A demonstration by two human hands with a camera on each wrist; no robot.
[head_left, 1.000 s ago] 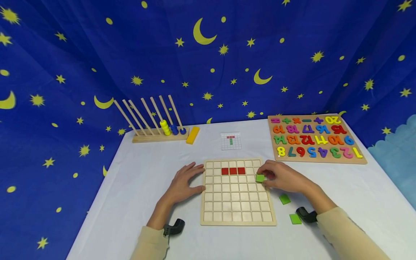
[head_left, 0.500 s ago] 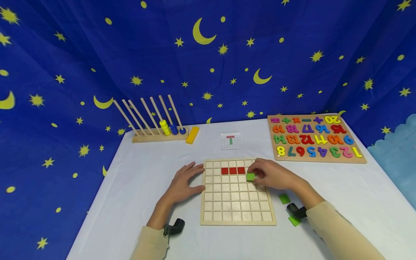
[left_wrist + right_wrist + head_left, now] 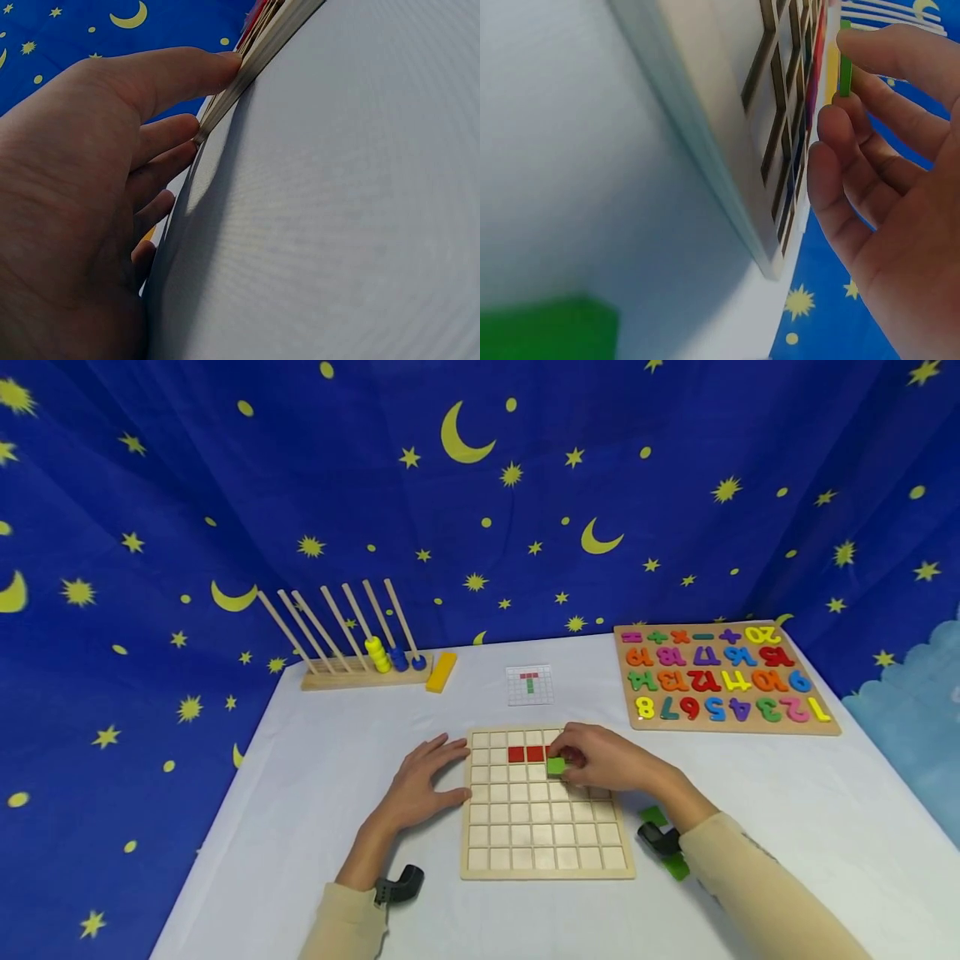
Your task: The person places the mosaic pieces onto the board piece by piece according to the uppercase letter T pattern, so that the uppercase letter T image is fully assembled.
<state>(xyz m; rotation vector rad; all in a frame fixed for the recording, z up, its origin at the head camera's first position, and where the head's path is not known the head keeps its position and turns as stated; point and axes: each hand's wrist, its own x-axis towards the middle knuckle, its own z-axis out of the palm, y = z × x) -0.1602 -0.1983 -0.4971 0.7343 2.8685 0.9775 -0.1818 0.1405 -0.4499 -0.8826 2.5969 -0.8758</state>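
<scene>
A wooden grid board [image 3: 474, 852] lies on the table with a short row of red square tiles [image 3: 525, 754] in its second row from the back. My right hand [image 3: 607, 758] pinches a green square tile [image 3: 556, 766] between thumb and fingers, over the board just in front of the rightmost red tile, which it partly covers. In the right wrist view the green tile [image 3: 845, 60] appears edge-on at the fingertips. My left hand [image 3: 423, 783] rests at the board's left edge, its fingers fairly straight; in the left wrist view the thumb [image 3: 217, 71] touches that edge.
Two more green tiles [image 3: 653, 816] lie right of the board, partly behind the right wrist. A pattern card [image 3: 529, 693] sits behind the board. A peg abacus [image 3: 352, 677] and yellow block [image 3: 442, 672] stand back left; a number puzzle board [image 3: 723, 681] lies back right.
My right hand has carried the green tile leftward across the board, from its right edge to near the rightmost red tile. The left hand has stayed at the board's edge.
</scene>
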